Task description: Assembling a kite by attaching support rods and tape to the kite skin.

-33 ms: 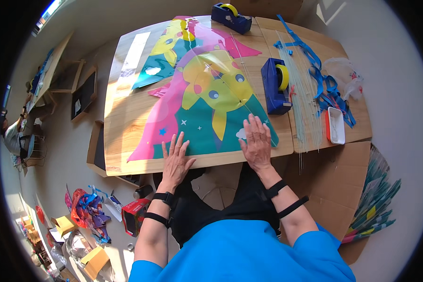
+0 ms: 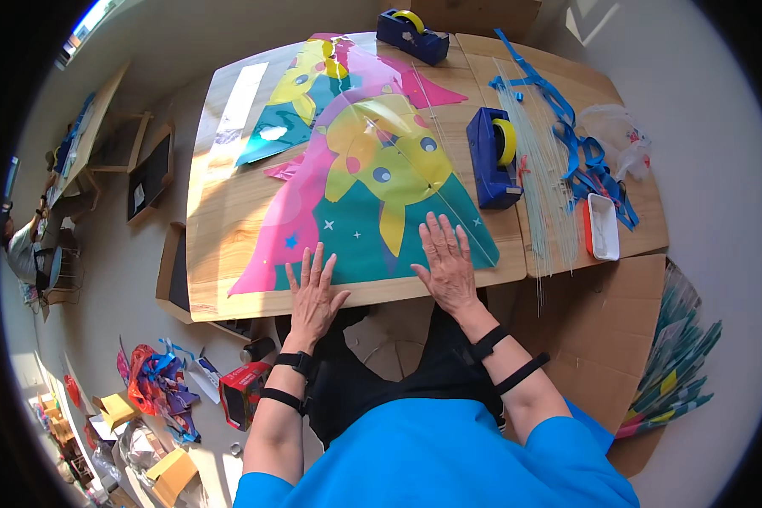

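A large kite-shaped sheet [image 2: 356,229] in pink and teal, printed with a yellow long-eared cartoon figure, lies flat on the wooden table [image 2: 216,212]. A thin rod [image 2: 461,210] runs slantwise across its right part. My left hand [image 2: 313,296] rests with fingers spread on the sheet's near edge, left of centre. Over the near right part lies my right hand [image 2: 447,262], palm down, fingers stretched out and thumb apart. Neither hand holds anything. Beyond this sheet is a second, similar printed sheet [image 2: 271,140], partly covered by the first.
Two blue tape dispensers [image 2: 493,161] with yellow rolls stand on the table. To the right lie several thin pale rods [image 2: 542,186], blue ribbon [image 2: 571,144], a clear plastic bag [image 2: 622,135] and a small white tray [image 2: 603,227]. A cardboard box [image 2: 597,330] borders the right side.
My right hand has shifted slightly left over the sheet, and its thumb now stands farther out. The left hand stays nearly in place.
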`<state>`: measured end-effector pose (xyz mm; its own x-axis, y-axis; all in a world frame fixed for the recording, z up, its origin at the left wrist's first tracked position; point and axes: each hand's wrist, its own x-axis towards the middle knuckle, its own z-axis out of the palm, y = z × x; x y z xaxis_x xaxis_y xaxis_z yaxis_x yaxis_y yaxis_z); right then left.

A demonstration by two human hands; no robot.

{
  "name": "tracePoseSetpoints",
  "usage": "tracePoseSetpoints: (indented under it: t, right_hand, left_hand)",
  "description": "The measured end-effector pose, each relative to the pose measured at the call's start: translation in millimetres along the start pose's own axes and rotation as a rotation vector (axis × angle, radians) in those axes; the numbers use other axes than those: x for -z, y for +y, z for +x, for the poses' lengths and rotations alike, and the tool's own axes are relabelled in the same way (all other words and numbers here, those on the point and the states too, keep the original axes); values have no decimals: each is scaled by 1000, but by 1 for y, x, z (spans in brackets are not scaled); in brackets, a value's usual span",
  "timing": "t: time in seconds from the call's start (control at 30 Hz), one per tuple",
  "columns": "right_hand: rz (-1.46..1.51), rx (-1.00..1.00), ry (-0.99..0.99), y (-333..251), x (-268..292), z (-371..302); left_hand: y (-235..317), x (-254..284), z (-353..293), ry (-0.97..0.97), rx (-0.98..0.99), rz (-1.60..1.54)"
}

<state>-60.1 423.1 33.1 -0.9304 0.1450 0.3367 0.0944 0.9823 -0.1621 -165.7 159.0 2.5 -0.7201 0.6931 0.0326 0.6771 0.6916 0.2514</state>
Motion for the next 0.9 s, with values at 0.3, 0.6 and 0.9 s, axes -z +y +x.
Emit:
tracePoseSetpoints:
  t: [0.3,0.6,0.9]
  right_hand:
    - [315,-454,199,56,-28,105]
    - [-20,-829,-111,115,-92,178]
    - [-117,-611,274,110,-35,202]
  left_hand:
    - [-10,4,-12,-189,5,63]
    - [-7,7,-8,-217,32,45]
    - [-11,-3,-14,-155,34,43]
